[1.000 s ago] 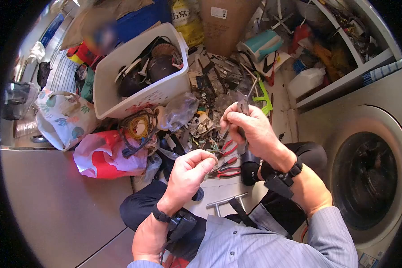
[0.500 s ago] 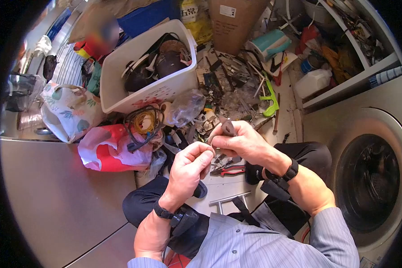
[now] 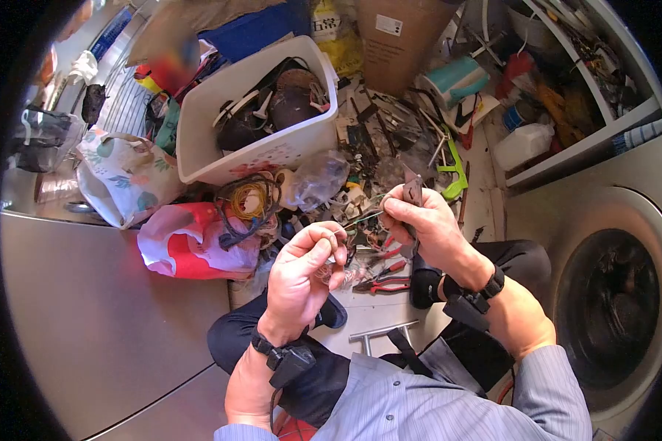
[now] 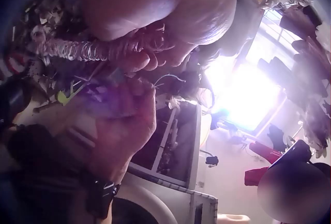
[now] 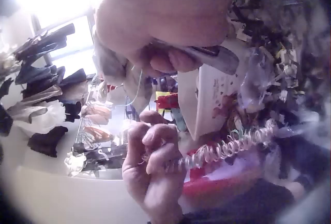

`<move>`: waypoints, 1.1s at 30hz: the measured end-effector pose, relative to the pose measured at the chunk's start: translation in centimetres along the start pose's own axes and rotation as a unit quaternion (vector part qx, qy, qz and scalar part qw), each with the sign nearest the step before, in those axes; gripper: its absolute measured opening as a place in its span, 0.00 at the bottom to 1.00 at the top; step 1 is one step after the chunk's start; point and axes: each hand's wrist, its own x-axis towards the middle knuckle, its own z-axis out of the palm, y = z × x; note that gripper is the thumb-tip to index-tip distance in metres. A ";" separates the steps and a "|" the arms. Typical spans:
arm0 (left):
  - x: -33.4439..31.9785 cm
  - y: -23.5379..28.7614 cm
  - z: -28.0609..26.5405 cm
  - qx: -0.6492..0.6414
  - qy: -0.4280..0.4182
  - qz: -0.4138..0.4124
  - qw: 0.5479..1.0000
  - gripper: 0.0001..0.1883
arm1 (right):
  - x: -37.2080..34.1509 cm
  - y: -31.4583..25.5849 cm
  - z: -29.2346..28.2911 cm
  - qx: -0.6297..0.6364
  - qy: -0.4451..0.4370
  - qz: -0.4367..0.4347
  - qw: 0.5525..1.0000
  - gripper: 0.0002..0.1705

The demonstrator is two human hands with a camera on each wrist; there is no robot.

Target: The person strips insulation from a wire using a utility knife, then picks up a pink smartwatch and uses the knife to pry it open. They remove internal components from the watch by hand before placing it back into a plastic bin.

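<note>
My left hand (image 3: pixel 298 272) pinches a thin wire between thumb and fingers. From under it hangs a springy, pale coiled wire (image 5: pixel 227 149), which also shows in the left wrist view. My right hand (image 3: pixel 428 224) grips a grey metal utility knife (image 3: pixel 413 192), its pointed end up. Thin greenish wire strands (image 3: pixel 362 219) span the gap between both hands. In the right wrist view the knife's rounded metal body (image 5: pixel 225 62) sticks out past the curled fingers, and a loose strand (image 5: pixel 135 97) loops below them.
Red-handled pliers (image 3: pixel 382 285) and a metal T-shaped bar (image 3: pixel 379 336) lie on the floor before the crossed legs. Scrap and parts (image 3: pixel 360 180) cover the floor beyond. A white bin (image 3: pixel 257 163) and a red-white bag (image 3: pixel 191 246) stand left, a washing machine (image 3: pixel 618 198) right.
Half a second ago my hands came together; now they have drawn apart, with wire strands visible between them. The right hand still holds the knife. The head view has shifted slightly.
</note>
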 end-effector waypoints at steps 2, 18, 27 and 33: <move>0.0 -0.1 -0.1 -0.015 -0.005 0.005 1.000 0.08 | -0.1 0.2 0.1 0.025 -0.001 0.002 1.000 0.11; 1.0 -0.8 -0.1 -0.126 -0.063 0.011 0.990 0.08 | -0.6 -1.7 1.6 0.307 -0.105 -0.012 0.946 0.09; 0.8 -0.4 0.5 -0.101 -0.002 0.016 0.995 0.08 | -1.6 -1.9 2.7 -0.186 -0.035 -0.091 0.978 0.08; 0.8 -0.9 0.7 -0.106 -0.017 0.021 0.994 0.08 | -1.8 -1.3 3.7 -0.326 0.012 -0.192 0.926 0.30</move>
